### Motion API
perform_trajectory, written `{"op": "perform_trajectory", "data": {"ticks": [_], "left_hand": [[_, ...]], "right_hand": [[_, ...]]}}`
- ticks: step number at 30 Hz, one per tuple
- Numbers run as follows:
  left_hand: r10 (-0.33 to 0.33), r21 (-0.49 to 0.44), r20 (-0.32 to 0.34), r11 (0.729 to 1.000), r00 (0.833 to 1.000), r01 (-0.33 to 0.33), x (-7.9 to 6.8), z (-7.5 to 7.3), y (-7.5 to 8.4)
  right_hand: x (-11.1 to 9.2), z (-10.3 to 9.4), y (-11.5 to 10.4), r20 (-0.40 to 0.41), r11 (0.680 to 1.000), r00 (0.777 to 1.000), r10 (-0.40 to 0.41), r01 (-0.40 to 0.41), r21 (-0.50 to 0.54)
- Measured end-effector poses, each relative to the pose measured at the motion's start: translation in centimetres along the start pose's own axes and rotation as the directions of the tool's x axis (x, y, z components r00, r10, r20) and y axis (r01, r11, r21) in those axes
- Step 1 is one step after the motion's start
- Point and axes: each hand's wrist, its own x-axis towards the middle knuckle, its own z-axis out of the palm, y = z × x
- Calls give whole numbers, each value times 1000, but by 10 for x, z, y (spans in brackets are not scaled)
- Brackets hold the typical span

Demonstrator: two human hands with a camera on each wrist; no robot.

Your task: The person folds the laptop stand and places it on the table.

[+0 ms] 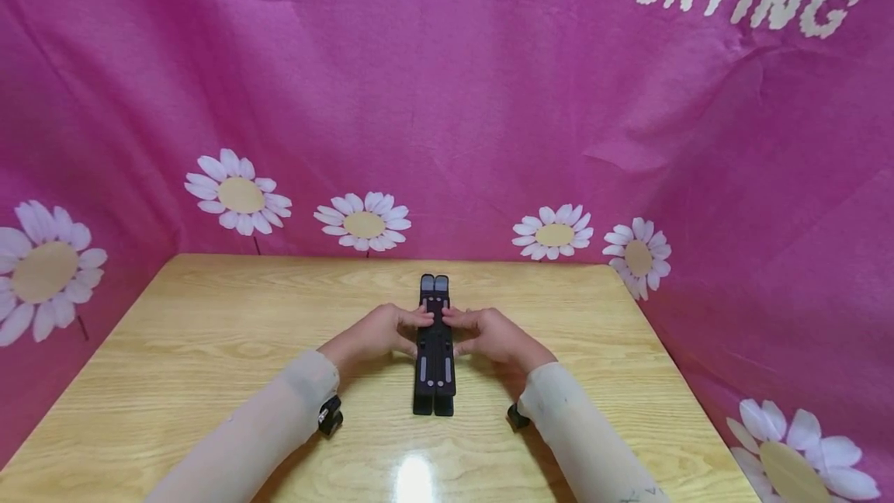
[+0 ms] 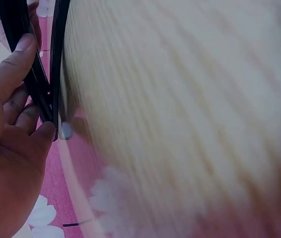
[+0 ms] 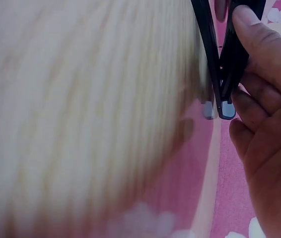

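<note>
A black folding laptop stand, folded into a narrow bar with grey pads, lies lengthwise at the middle of the wooden table. My left hand grips its left side, thumb on the upper edge and fingers lower down. From the opposite side my right hand holds it in much the same way. In the left wrist view the stand shows its bars spread in a narrow V beside the left hand. The right wrist view shows the bars meeting near grey-tipped ends, with the right hand around one bar.
The light wooden table reaches back to a pink cloth printed with white daisies, which also hangs along both sides. A small black device is strapped under each wrist, one left and one right. Light glares off the table's front.
</note>
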Motion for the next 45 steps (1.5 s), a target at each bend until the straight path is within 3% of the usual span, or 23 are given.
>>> {"op": "perform_trajectory", "data": {"ticks": [10, 18, 29, 40, 45], "left_hand": [[-10, 30, 0, 1000, 1000, 10, 0, 4, -4], [24, 168, -3, 986, 1000, -24, 2, 5, -1], [37, 275, 26, 960, 999, -43, 3, 5, 4], [50, 394, 73, 916, 996, -75, 4, 4, 6], [37, 426, 85, 902, 996, -69, 2, 5, 11]], "right_hand": [[-1, 5, 2, -2, 996, 998, -55, 55, -69], [-2, 7, -4, -9, 988, 999, -41, 39, -152], [-4, 9, -9, 2, 976, 999, -42, 42, -215], [-6, 7, -19, 38, 934, 999, -32, 44, -355], [-9, 5, -23, 69, 890, 996, -63, 87, -448]]}}
